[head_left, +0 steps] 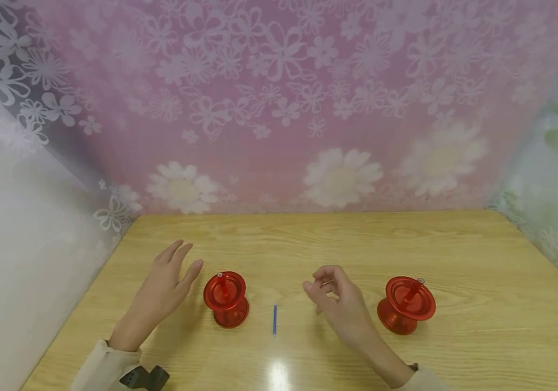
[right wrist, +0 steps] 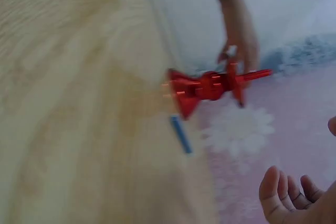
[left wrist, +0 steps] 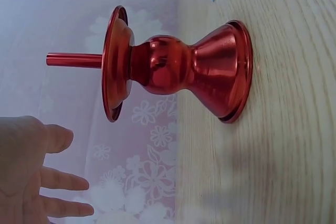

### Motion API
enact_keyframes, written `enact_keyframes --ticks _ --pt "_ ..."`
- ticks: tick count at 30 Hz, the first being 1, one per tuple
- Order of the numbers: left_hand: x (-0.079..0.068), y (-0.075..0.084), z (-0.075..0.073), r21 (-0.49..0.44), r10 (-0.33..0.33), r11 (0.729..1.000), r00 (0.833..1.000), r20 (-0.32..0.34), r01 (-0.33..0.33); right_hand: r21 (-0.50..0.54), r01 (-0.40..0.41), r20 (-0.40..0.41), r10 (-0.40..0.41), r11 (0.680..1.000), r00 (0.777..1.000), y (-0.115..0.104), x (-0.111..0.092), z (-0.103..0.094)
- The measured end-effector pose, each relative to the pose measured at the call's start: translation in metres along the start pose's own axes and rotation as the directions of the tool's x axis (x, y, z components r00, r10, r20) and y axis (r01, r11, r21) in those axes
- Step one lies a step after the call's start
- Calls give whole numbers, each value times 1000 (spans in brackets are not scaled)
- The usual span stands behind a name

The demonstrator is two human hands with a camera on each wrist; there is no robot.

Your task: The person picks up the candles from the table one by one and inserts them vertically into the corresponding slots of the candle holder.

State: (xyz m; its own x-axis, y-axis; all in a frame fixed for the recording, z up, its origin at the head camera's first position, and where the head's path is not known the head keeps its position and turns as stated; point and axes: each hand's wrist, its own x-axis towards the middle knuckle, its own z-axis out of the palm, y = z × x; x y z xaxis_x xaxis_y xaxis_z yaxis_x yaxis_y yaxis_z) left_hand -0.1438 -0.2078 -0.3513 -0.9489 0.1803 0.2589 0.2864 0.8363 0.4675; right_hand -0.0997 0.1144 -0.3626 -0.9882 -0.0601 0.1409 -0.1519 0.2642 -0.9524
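Note:
Two shiny red metal candlesticks stand upright on the table, each with a flared base, a dished top and a thin tube rising from it. My left hand [head_left: 162, 285], fingers extended, hovers just left of the left candlestick [head_left: 225, 298] and holds nothing. The left wrist view shows that candlestick [left wrist: 163, 66] side-on, with the hand [left wrist: 31, 171] apart from it. My right hand [head_left: 344, 307] is between a thin blue stick [head_left: 274, 319] and the right candlestick [head_left: 406, 304], its fingers loosely bent around nothing. The blue stick lies on the table between the hands.
The wood-grain table [head_left: 259, 239] meets a pink flower-print backdrop [head_left: 269, 136] at its far edge. Pale walls or sheets stand along the left and right sides. A dark band with a small device [head_left: 144, 377] is on the left wrist.

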Motion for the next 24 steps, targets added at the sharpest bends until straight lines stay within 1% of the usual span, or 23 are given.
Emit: enact_keyframes --ticks 2,6,9,11,12,14,15,17,20,22,24 --pt "3 0 1 -1 18 1000 1000 -2 -18 -77 -32 20 34 997 999 11 3 17" --pt "7 1 4 -1 38 999 999 3 -38 -221 -35 42 46 975 998 27 7 40" --pt "9 2 7 -6 35 999 999 10 -35 -356 -60 50 84 933 995 33 8 49" --pt "10 1 9 -9 30 1000 999 15 -30 -442 -44 65 81 896 995 38 8 54" --pt "10 1 10 -13 26 1000 999 17 -26 -464 -25 74 67 886 995 40 7 57" --pt "11 -1 12 -17 25 1000 1000 19 -25 -492 24 80 17 870 997 47 4 64" --pt "10 -1 13 -19 24 1000 1000 20 -23 -498 57 73 -24 865 997 52 2 68" --pt "10 -2 14 -24 24 999 1000 18 -23 -492 96 44 -85 865 995 59 -4 75" --pt "8 -2 15 -27 30 999 1000 6 -30 -473 101 -38 -135 875 990 66 -11 85" --pt "7 -3 15 -33 35 999 999 0 -35 -453 91 -80 -141 887 987 66 -12 89" --pt "6 -4 16 -31 42 999 999 -3 -42 -452 86 -110 -151 888 982 65 -11 94"
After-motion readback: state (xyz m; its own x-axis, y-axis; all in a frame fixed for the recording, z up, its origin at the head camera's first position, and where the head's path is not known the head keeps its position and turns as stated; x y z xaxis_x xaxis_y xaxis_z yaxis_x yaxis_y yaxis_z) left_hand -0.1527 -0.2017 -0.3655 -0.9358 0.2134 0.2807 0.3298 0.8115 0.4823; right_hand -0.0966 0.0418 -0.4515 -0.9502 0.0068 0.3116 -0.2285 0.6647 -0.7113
